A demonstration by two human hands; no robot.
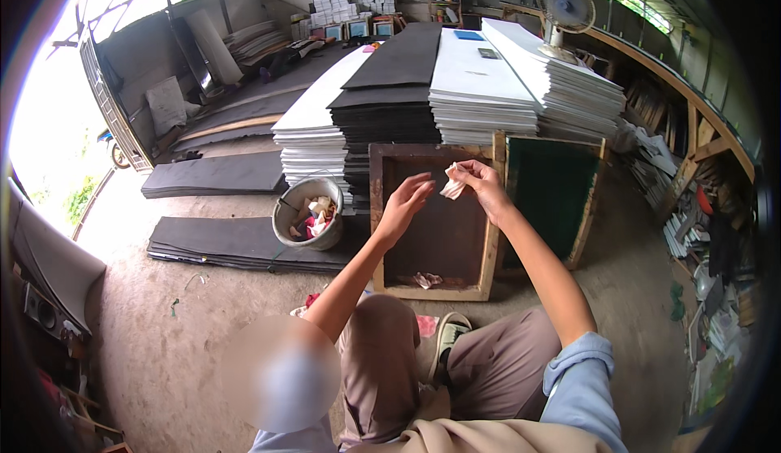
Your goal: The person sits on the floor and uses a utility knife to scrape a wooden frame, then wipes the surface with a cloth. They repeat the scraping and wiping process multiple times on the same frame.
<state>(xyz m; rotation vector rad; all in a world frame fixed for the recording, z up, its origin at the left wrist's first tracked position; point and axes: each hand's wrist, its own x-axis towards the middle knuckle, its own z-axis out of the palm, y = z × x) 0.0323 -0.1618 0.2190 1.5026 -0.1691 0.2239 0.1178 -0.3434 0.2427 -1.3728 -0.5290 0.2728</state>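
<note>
My right hand (485,193) pinches a crumpled pale pink rag (454,183) in front of a wooden mesh-covered frame. My left hand (411,199) is raised beside it, fingers stretched out and holding nothing. The wooden frame (434,294) stands upright before my knees, leaning back toward the stacks. Its mesh is dark brown. A second crumpled rag (427,280) lies on its lower inner edge. Just to its right stands another wooden frame with a dark green screen (538,201). A metal bucket (285,229) with coloured scraps sits left of the brown frame.
Tall stacks of white sheets (480,83) and black sheets (390,67) stand behind the frames. Flat black sheets (236,237) lie on the floor at left. A fan (565,6) stands on the far right stack. Loose clutter (716,307) lines the right wall.
</note>
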